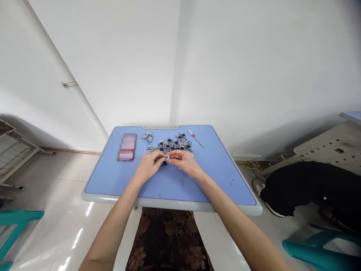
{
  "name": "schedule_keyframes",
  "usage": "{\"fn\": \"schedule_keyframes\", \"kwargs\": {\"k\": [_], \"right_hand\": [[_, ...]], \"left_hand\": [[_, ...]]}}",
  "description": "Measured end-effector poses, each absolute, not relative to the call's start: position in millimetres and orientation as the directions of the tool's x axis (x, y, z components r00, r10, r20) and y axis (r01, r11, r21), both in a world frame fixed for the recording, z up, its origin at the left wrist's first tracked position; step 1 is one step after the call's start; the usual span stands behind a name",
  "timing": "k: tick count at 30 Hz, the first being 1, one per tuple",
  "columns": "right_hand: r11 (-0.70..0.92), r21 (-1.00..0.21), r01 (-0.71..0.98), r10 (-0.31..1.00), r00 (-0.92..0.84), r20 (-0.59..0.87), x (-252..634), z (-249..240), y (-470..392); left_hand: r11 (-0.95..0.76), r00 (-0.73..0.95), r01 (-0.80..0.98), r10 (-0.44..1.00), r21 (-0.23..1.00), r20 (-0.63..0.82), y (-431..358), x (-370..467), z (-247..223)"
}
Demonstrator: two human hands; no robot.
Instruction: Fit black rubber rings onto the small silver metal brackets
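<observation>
My left hand (149, 164) and my right hand (186, 162) meet over the middle of the blue table. Between their pinched fingertips is a small silver metal part (167, 157), mostly covered, so its kind is hard to make out. Just beyond the fingers lies a spread pile of metal fittings with black round pieces (172, 145). To the left of that pile sits a smaller heap of silver metal pieces (147, 137). A screwdriver (195, 138) with a red and clear handle rests to the right of the large pile.
A phone (126, 147) lies on the left of the table (175, 188). White walls stand behind it. Teal stools (19, 222) show at lower left and lower right. On the right are a person's black-clad leg (304, 184) and another desk (324, 143).
</observation>
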State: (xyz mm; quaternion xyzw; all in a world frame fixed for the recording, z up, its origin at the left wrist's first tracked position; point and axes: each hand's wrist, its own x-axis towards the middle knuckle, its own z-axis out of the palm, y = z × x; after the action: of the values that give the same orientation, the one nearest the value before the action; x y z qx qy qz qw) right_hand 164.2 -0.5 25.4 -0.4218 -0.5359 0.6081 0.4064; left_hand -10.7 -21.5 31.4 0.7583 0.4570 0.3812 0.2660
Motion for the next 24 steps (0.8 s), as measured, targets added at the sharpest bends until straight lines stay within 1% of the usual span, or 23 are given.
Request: {"fn": "schedule_keyframes", "kwargs": {"k": [3, 7, 9, 18, 22, 24], "right_hand": [[-0.062, -0.996, -0.068, 0.946, -0.321, -0.037, 164.1, 21.6, 1.1], [-0.009, -0.999, -0.043, 0.939, -0.344, 0.006, 165.2, 18.3, 2.4], [-0.007, -1.000, -0.010, 0.932, -0.364, -0.003, 166.2, 17.7, 2.7], [-0.023, -0.998, 0.056, 0.900, -0.434, -0.045, 171.7, 23.9, 3.4], [-0.029, -0.996, 0.080, 0.869, -0.490, -0.064, 171.9, 28.9, 2.8], [-0.038, -0.994, 0.104, 0.873, -0.481, -0.083, 172.4, 29.8, 2.9]], "left_hand": [[-0.433, 0.307, 0.482, 0.898, 0.762, 0.316, -22.4, -10.5, 30.5], [-0.513, 0.410, 0.543, 0.853, 0.665, 0.324, -21.8, -12.8, 29.9], [-0.538, 0.449, 0.540, 0.835, 0.647, 0.319, -21.1, -14.4, 30.2], [-0.502, 0.483, 0.445, 0.832, 0.741, 0.274, -20.6, -15.1, 30.6], [-0.408, 0.521, 0.343, 0.832, 0.846, 0.190, -19.2, -12.8, 24.8], [-0.404, 0.503, 0.361, 0.843, 0.841, 0.189, -18.5, -11.5, 23.9]]}}
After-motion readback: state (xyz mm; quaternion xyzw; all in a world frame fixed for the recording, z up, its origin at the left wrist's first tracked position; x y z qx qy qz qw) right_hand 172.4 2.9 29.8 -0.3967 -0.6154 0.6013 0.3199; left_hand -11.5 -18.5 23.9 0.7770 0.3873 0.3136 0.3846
